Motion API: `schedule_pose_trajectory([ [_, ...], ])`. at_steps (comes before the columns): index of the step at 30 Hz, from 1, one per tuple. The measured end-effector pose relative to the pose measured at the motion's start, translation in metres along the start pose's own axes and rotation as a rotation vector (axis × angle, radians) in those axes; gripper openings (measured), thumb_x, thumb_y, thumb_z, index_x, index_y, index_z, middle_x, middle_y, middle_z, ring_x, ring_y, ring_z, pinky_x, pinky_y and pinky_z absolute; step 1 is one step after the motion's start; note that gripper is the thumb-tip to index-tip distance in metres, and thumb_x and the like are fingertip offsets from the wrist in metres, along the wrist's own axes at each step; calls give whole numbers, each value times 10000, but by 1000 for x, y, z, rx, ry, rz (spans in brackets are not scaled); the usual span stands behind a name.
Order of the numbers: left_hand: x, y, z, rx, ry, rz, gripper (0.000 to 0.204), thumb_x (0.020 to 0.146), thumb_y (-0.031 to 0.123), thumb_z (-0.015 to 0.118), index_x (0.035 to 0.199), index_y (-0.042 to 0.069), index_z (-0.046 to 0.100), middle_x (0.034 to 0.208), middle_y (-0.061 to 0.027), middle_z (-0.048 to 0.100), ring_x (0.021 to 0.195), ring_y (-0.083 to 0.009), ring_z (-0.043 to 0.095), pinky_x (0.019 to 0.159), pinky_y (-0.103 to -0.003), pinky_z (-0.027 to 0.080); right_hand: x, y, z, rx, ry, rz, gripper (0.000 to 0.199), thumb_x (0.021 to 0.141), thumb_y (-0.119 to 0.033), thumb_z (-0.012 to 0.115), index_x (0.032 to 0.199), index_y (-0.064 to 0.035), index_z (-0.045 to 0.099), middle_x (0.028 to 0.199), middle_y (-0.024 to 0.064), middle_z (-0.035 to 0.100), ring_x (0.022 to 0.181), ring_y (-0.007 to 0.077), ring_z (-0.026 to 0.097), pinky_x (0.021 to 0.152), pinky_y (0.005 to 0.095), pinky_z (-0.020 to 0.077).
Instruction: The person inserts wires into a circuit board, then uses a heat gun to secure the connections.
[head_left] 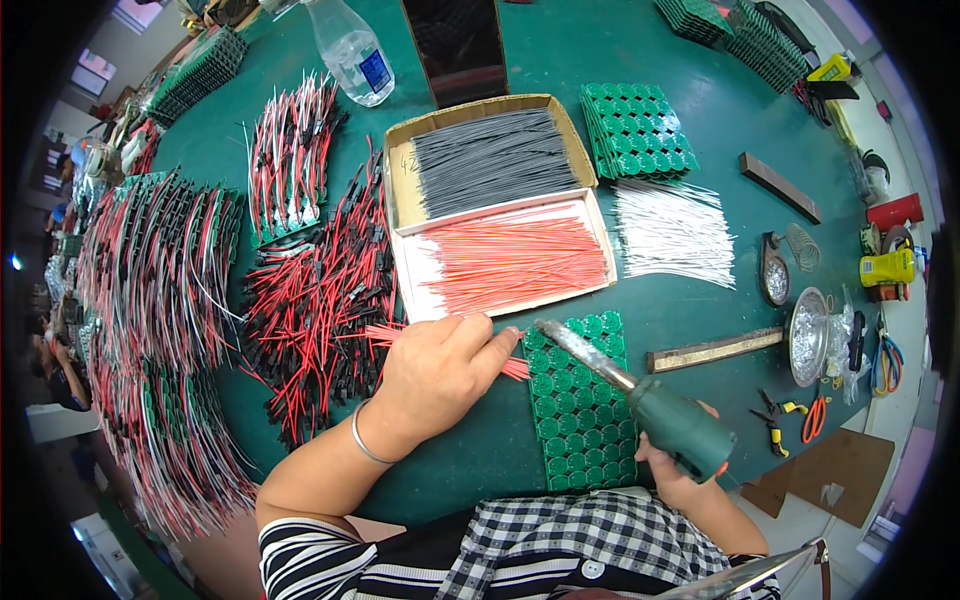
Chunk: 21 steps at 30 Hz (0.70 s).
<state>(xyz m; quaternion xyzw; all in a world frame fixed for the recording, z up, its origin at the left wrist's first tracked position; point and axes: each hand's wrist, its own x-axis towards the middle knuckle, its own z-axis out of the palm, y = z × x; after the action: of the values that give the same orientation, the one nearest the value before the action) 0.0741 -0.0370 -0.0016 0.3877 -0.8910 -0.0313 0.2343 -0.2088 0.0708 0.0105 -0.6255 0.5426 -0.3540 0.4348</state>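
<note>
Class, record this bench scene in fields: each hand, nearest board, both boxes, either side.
Left hand: holding a red wire bundle
Right hand: gripping a green tool with a metal barrel
Nearest board: green panel on the table
Farther box: dark wires
Nearer box: red wires
Left of boxes: heaped red-and-black leads
Right of boxes: white wires

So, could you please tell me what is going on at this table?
A person's left hand holds some red wires beside the upper left corner of a green circuit board panel. The right hand grips a green soldering tool, its tip near that corner; whether it touches is hard to tell. Beyond are boxed black wires and boxed red wires, with white wires to their right. Wired panels lie at the left.
</note>
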Motion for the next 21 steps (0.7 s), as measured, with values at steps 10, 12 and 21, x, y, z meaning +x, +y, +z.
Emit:
schedule_pose_trajectory([
  [10,-2,-1,6,-86,51,-19,217,698,87,651,909,87,701,719,-10,532,576,-158,529,470,-291,415,-14,2,-15,-22,4,55,330,868,-119,607,1149,29,517,767,66,640,640,155,636,853,335,453],
  [12,-3,-1,5,-110,59,-14,229,696,83,653,920,84,699,726,-12,541,591,-166,533,490,-298,422,-17,1,-11,29,40,69,308,867,-122,603,1130,24,535,765,59,645,651,157,639,870,338,442],
  [21,-12,7,-4,-75,-16,58,255,712,102,641,961,94,696,727,-4,530,636,-170,508,548,-306,397,-24,-6,-14,-28,-45,68,222,806,-135,638,998,-25,642,832,69,656,728,207,632,799,366,469],
])
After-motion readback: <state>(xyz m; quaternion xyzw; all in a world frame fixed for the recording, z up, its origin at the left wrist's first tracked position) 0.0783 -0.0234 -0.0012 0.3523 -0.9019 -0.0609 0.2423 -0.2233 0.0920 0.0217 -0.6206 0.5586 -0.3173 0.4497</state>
